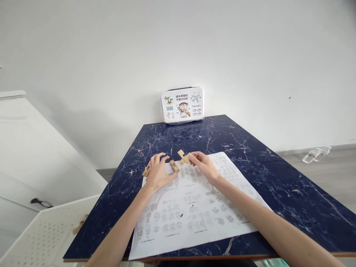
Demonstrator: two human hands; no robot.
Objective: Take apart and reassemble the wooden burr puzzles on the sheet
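Note:
My right hand pinches a small assembly of crossed wooden puzzle pieces above the top edge of a printed sheet. Close to its left, my left hand is curved around a notched wooden puzzle piece, which sits between the thumb and a fingertip. More wooden pieces lie at the outer side of my left hand, partly hidden by it. Rows of small line diagrams cover the sheet, which lies beneath both hands.
The blue marbled table bears a white cartoon-printed case standing at its far end by the wall. At the lower left is a white perforated surface with a wooden piece on it. Plastic bottles lie on the floor at right.

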